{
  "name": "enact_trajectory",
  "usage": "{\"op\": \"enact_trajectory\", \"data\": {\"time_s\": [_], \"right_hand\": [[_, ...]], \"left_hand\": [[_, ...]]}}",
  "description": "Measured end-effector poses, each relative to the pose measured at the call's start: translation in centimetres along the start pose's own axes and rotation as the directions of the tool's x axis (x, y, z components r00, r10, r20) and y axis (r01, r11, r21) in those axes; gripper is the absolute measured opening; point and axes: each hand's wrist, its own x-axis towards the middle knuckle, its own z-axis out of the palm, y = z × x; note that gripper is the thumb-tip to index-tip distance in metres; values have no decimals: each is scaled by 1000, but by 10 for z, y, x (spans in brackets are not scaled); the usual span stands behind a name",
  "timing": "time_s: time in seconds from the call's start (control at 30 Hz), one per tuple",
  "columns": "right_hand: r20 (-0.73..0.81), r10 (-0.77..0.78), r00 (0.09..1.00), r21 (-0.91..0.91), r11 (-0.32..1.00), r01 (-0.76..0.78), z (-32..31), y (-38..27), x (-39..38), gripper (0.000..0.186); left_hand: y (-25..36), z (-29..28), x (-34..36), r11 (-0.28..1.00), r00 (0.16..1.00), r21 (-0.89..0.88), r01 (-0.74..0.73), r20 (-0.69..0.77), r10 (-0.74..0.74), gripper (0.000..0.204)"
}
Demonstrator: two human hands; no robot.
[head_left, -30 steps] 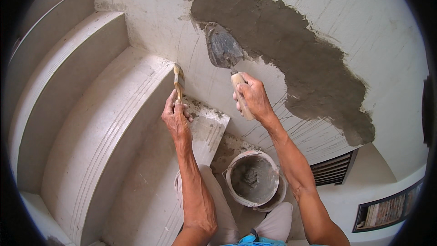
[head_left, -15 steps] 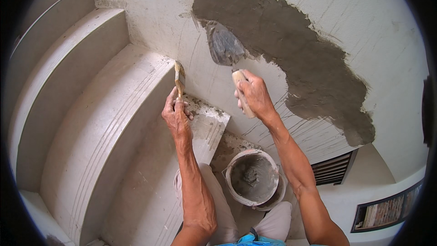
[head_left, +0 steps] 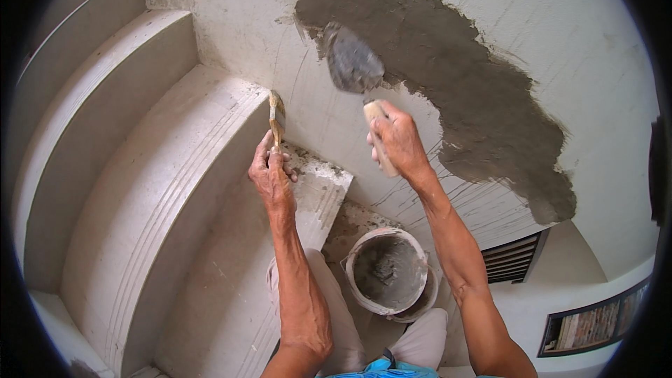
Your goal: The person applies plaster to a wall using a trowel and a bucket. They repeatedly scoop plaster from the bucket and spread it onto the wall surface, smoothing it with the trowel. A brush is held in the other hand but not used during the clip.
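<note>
My right hand (head_left: 397, 141) grips the wooden handle of a trowel (head_left: 350, 64). Its mortar-coated blade lies against the pale wall at the left edge of a wide patch of wet grey mortar (head_left: 462, 77). My left hand (head_left: 271, 175) holds a small wooden-handled brush (head_left: 277, 119) upright, its bristles near the corner where the wall meets a curved step. Below both hands stands a bucket (head_left: 388, 273) with grey mortar inside.
Curved pale concrete steps (head_left: 140, 189) rise on the left. A mortar-spattered step end (head_left: 322, 189) sits under my left hand. A dark louvred vent (head_left: 514, 259) is in the wall low on the right. My knees flank the bucket.
The trowel blade has slid slightly along the left edge of the mortar patch. My left hand and the brush have stayed about where they were.
</note>
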Motion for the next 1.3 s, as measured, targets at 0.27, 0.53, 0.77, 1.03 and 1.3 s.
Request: {"op": "enact_trajectory", "data": {"time_s": [0.27, 0.53, 0.77, 1.03, 1.3], "right_hand": [[-154, -146, 977, -115, 985, 129, -11, 6, -15, 39], [-211, -388, 897, -371, 881, 294, -20, 12, 17, 35], [-252, -219, 943, -279, 949, 146, -36, 8, -4, 28], [-307, -148, 940, -284, 957, 58, -51, 14, -53, 33], [-204, -301, 932, -308, 923, 231, -15, -13, -4, 26]], "left_hand": [[2, 3, -2, 1000, 1000, 0, 20, 1, -20, 45], [3, 4, -3, 1000, 1000, 21, -16, 18, 16, 45], [1, -1, 0, 1000, 1000, 31, -1, 6, 0, 45], [6, -1, -2, 1000, 1000, 15, 18, -6, -18, 41], [6, -3, 1, 1000, 1000, 11, 4, -14, -4, 41]]}}
